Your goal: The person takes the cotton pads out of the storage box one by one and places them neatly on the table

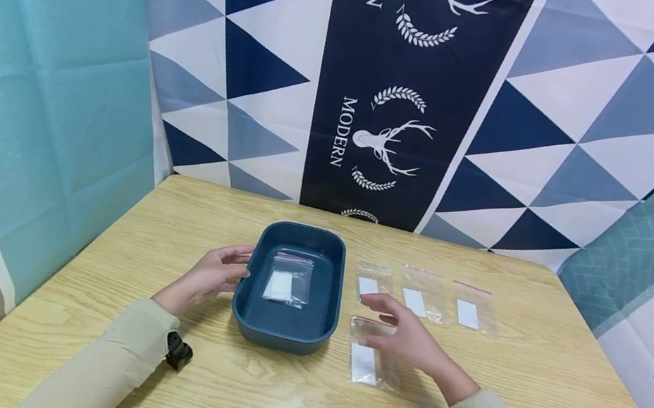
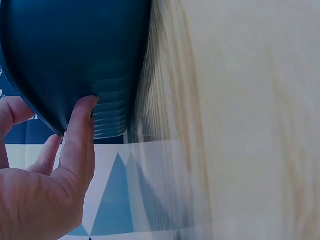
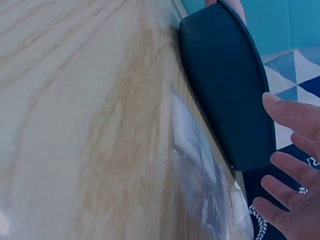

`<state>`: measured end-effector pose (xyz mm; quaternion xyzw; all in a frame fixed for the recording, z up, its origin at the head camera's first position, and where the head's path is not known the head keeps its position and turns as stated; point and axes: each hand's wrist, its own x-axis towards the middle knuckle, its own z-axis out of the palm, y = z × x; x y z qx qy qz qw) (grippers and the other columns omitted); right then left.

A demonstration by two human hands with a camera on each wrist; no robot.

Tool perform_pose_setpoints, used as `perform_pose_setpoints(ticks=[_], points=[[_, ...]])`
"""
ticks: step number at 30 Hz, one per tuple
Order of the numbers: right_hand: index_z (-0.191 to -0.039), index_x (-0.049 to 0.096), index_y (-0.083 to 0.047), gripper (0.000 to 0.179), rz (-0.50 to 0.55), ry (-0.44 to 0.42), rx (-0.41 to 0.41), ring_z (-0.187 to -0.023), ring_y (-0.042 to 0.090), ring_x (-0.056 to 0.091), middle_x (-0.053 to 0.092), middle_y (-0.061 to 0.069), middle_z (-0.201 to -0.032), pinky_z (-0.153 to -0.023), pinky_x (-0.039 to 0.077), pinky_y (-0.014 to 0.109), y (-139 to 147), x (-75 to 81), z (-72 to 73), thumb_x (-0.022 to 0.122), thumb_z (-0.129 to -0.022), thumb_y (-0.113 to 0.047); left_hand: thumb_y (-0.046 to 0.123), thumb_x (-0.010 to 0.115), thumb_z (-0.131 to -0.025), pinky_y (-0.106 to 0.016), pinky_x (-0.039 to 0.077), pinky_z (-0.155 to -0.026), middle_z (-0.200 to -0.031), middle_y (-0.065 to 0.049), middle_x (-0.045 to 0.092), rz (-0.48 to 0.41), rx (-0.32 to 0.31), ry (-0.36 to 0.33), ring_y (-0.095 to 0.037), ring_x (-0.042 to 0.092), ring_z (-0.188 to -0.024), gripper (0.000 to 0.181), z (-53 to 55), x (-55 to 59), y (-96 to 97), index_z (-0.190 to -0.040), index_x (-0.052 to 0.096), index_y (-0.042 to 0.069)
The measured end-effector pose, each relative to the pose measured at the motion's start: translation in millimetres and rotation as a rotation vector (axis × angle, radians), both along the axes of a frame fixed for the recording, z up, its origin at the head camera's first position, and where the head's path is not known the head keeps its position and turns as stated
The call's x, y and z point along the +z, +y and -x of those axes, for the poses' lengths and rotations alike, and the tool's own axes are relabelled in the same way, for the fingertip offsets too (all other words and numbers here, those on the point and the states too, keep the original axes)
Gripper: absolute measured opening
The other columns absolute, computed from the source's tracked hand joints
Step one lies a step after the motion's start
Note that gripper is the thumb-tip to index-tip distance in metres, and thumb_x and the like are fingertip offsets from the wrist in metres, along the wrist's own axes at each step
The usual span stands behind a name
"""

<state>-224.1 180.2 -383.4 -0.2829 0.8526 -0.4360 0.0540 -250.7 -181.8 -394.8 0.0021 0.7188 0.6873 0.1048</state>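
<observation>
A dark blue plastic bin (image 1: 282, 341) stands on the table. My left hand (image 1: 214, 277) holds its left side, the thumb at the rim and the fingers against the outer wall (image 2: 55, 65). Inside the bin lie clear zip bags (image 1: 289, 280) with white cards, overlapping, so their number is hard to tell. To the right, my right hand (image 1: 409, 335) hovers with fingers spread and nothing between them. Under it lies one zip bag (image 1: 363, 365) with a white card, partly covered by the hand. In the right wrist view, this bag (image 3: 192, 155) lies flat, apart from the fingers.
Behind the right hand is a row of zip bags with white cards: one (image 1: 367, 285) near the bin, one (image 1: 414, 302) in the middle, one (image 1: 468, 314) at the right. The wooden table (image 1: 207, 392) ends at a patterned cloth (image 1: 269, 81) behind.
</observation>
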Motion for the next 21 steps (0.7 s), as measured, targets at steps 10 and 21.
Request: perform_pose_setpoints(ticks=[10, 21], points=[[-0.125, 0.051, 0.002, 0.052, 0.069, -0.036, -0.060, -0.114, 0.038, 0.049, 0.053, 0.023, -0.123, -0.096, 0.040, 0.050, -11.9, 7.0, 9.7, 0.073, -0.078, -0.004, 0.001, 0.054, -0.087, -0.040, 0.051, -0.083, -0.135, -0.021, 0.043, 0.005, 0.004, -0.007, -0.031, 0.053, -0.111, 0.053, 0.9, -1.1, -0.1, -0.139, 0.042, 0.005], [-0.126, 0.051, 0.002, 0.054, 0.096, -0.039, -0.073, -0.113, 0.039, 0.050, 0.054, 0.023, -0.123, -0.095, 0.041, 0.049, -25.5, 13.4, 18.2, 0.074, -0.078, -0.003, 0.000, 0.054, -0.087, -0.040, 0.051, -0.083, -0.136, -0.022, 0.043, 0.004, 0.001, -0.011, -0.033, 0.053, -0.112, 0.053, 0.3, 1.1, -0.3, -0.139, 0.041, 0.005]])
